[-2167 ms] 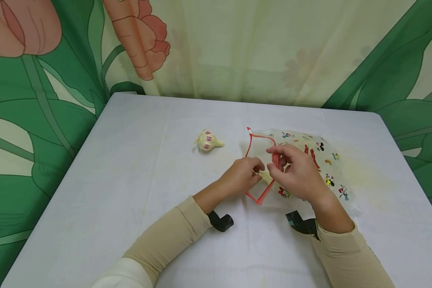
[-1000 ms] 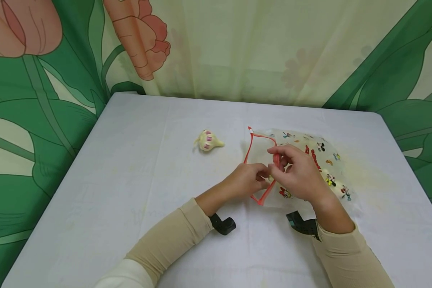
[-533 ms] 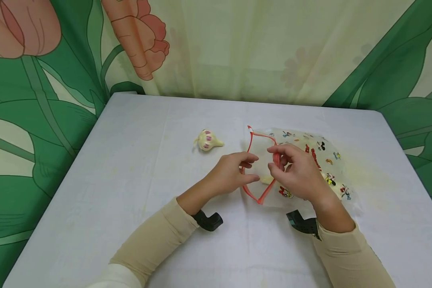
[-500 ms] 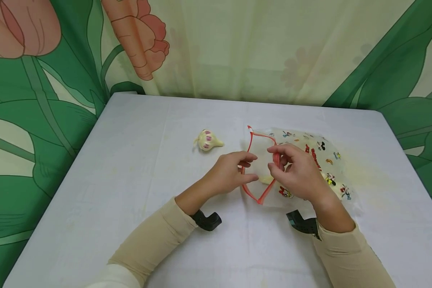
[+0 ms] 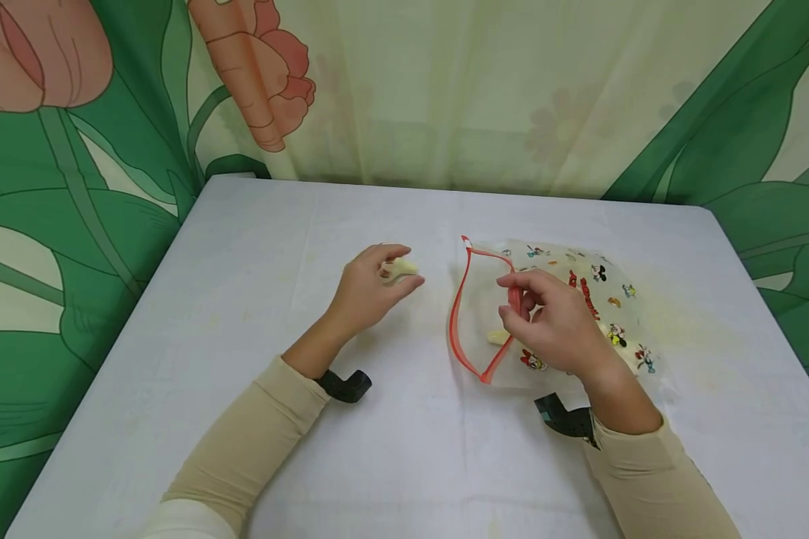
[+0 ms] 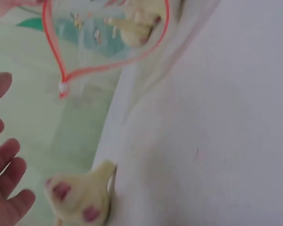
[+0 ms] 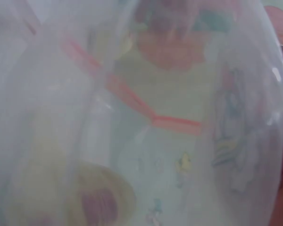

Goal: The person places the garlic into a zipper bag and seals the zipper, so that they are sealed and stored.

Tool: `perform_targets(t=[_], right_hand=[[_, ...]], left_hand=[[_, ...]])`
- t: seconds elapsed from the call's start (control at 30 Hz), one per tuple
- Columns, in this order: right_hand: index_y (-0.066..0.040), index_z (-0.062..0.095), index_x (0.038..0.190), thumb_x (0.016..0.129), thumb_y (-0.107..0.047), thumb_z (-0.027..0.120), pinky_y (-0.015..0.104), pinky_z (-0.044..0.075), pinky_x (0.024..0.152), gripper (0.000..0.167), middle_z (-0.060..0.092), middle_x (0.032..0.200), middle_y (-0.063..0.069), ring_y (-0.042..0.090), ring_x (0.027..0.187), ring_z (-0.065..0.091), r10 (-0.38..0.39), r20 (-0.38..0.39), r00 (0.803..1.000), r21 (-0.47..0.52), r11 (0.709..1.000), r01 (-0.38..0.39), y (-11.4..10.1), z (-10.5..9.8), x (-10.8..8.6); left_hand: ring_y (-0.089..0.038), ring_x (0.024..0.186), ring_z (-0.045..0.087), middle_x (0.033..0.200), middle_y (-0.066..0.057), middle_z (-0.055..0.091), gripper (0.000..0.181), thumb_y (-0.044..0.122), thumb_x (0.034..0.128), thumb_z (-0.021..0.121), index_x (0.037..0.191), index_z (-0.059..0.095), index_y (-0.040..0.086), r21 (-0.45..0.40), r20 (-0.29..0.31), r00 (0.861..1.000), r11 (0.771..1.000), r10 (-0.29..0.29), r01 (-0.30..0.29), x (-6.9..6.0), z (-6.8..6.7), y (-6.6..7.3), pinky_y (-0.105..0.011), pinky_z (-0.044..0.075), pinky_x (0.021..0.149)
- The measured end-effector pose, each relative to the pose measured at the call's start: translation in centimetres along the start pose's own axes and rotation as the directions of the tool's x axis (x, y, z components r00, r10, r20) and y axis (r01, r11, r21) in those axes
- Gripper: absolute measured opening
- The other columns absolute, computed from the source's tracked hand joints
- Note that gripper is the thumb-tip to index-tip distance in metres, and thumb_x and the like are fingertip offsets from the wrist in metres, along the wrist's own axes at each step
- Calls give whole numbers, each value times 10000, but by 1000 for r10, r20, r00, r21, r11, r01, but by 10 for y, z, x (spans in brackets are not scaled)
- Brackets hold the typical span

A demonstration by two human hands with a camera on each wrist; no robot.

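Note:
My left hand (image 5: 367,292) reaches around a garlic bulb (image 5: 403,267) with thumb and fingers spread; in the head view the hand covers much of the bulb. The left wrist view shows this bulb, pale with purple patches, apart from the fingers (image 6: 7,162). With my right hand (image 5: 558,322) I pinch the red zip edge of a clear zip bag (image 5: 613,288) printed with cartoon figures, its mouth gaping to the left. Inside the bag lies garlic, a pale stem (image 5: 497,337) showing at the mouth. Through the plastic, the right wrist view gives a blurred bulb (image 7: 104,197).
A white cloth covers the table (image 5: 256,247). Behind it hangs a curtain (image 5: 431,97) with flower and leaf prints. Black wrist-worn mounts stick out below both hands, the left mount (image 5: 347,385) and the right mount (image 5: 562,416).
My left hand has drawn back from the bag's mouth and moved left to the garlic bulb on the table, its fingers spreading. The right hand keeps its pinch on the bag, nearly still.

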State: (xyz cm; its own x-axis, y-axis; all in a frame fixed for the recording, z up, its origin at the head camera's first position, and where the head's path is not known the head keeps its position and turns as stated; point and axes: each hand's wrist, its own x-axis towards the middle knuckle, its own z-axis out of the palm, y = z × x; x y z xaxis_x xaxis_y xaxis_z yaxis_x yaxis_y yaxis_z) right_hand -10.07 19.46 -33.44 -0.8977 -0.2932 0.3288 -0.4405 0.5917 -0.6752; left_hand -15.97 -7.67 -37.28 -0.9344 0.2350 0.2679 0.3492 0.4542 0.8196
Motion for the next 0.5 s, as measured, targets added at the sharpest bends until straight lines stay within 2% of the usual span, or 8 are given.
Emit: perform_targets(t=[0.1, 0.2, 0.37, 0.5], right_hand=[[4, 672, 1094, 845, 54, 679, 210, 422, 538, 254, 559, 812, -3, 129, 695, 531, -1, -1, 1000, 2, 1000, 1, 0, 0, 0], [3, 673, 1092, 842, 55, 680, 209, 419, 531, 256, 558, 809, -5, 128, 694, 530, -3, -2, 1000, 0, 1000, 3, 0, 0, 0], [6, 673, 1088, 838, 62, 679, 201, 422, 540, 255, 557, 810, -4, 130, 695, 530, -6, -6, 1000, -5, 1000, 6, 0, 1, -1], [10, 673, 1085, 836, 63, 679, 198, 422, 547, 255, 556, 813, -4, 129, 695, 531, -6, -8, 1000, -6, 1000, 6, 0, 1, -1]], left_hand=[[-287, 1192, 549, 1303, -132, 602, 448, 189, 867, 792, 1266, 654, 38, 27, -43, 998, 999, -40, 42, 4, -6, -10, -444, 433, 1003], [-297, 1284, 470, 1357, -147, 557, 457, 179, 880, 773, 1289, 637, 29, 41, -49, 995, 995, -89, 91, 7, -8, -17, -469, 366, 1061], [-350, 1330, 404, 1398, -193, 501, 518, 171, 881, 762, 1342, 594, 6, 88, -28, 989, 986, -143, 145, 9, -7, -26, -484, 327, 1090], [-348, 1337, 393, 1426, -197, 473, 587, 172, 876, 762, 1403, 546, 28, 122, 16, 981, 974, -193, 190, 11, -3, -35, -471, 352, 1076]])
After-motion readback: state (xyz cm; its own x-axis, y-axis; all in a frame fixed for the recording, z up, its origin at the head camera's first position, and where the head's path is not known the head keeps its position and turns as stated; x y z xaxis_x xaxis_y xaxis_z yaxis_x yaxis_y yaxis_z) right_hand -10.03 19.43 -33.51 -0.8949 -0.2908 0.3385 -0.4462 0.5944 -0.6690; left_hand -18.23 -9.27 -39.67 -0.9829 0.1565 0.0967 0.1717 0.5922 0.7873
